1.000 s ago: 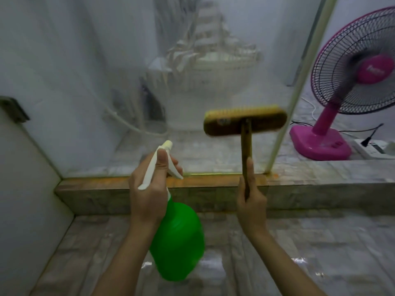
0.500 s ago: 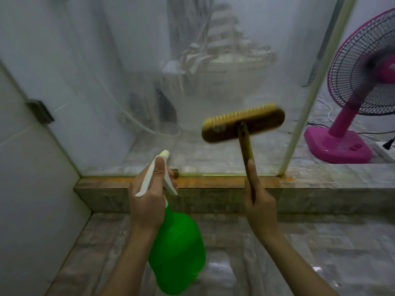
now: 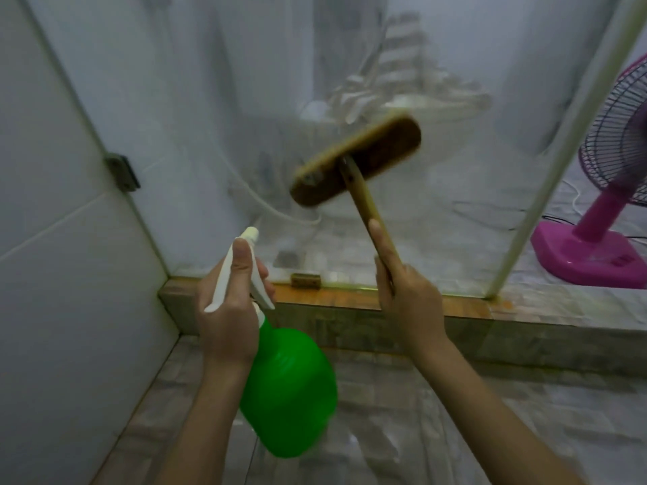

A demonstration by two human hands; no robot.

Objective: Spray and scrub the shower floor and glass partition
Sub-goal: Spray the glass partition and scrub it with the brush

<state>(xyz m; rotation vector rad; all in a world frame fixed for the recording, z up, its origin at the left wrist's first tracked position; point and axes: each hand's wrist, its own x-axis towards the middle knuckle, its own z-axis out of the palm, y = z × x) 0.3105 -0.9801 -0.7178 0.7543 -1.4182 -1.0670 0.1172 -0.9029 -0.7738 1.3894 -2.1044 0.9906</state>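
My left hand [image 3: 229,309] grips the white trigger head of a green spray bottle [image 3: 290,390], nozzle pointing up toward the glass partition [image 3: 210,117]. My right hand [image 3: 409,302] holds the wooden handle of a scrub brush [image 3: 357,161]. The brush head is tilted, its right end higher, and lies against or just in front of the cloudy glass. The wet shower floor [image 3: 455,432] spreads below both arms.
A raised stone curb [image 3: 350,320] carries the glass. A white tiled wall [image 3: 52,239] with a metal hinge [image 3: 122,171] closes the left side. Beyond the glass frame post [image 3: 546,180] stands a pink fan [image 3: 609,218]. A toilet shows dimly through the glass.
The brush has risen and tilted from level to slanted, its head closer to the glass. The view has shifted up and left. The spray bottle stays in my left hand.
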